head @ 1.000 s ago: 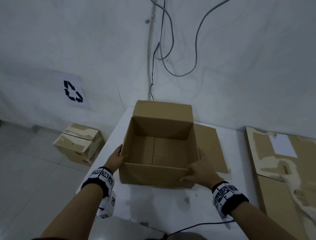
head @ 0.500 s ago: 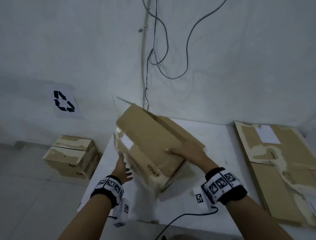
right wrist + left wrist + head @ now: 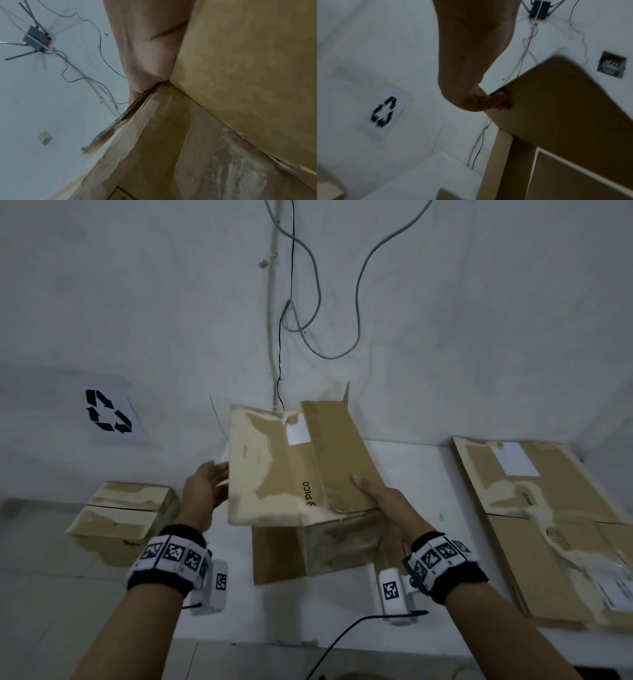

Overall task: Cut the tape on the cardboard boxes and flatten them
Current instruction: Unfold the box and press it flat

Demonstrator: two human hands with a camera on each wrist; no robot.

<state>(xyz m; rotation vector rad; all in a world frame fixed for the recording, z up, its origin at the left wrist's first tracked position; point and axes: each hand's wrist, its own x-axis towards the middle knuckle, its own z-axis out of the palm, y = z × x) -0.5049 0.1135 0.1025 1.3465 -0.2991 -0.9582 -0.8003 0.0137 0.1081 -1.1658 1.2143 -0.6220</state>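
Holding a brown corrugated cardboard box (image 3: pixel 291 470) above a white surface (image 3: pixel 308 611), a person tilts it so that its torn, pale-patched outer face with a small white label and the printed word PICO faces the camera. The box's inside cannot be seen from this angle, so its contents cannot be told. Its loose flaps hang down toward the surface, and clear glossy tape shows on the lower panel.

The left hand (image 3: pixel 203 491) is at the box's left edge, fingers spread; the left wrist view shows the fingertips (image 3: pixel 496 100) curled round a cardboard edge. The right hand (image 3: pixel 383 508) lies along the box's right panel with straight fingers on top, and the right wrist view shows the box's edge wedged between thumb and palm.

Two flattened brown cardboard sheets (image 3: pixel 548 525) lie stacked on the surface to the right, the top one with torn paper patches and a white rectangular label. One closed brown cardboard box (image 3: pixel 123 518) sits on the floor at the left, its top scuffed pale. A white paper sign with a black recycling symbol (image 3: pixel 108 410) hangs on the white wall, and grey and black cables (image 3: pixel 308 302) loop down the wall.
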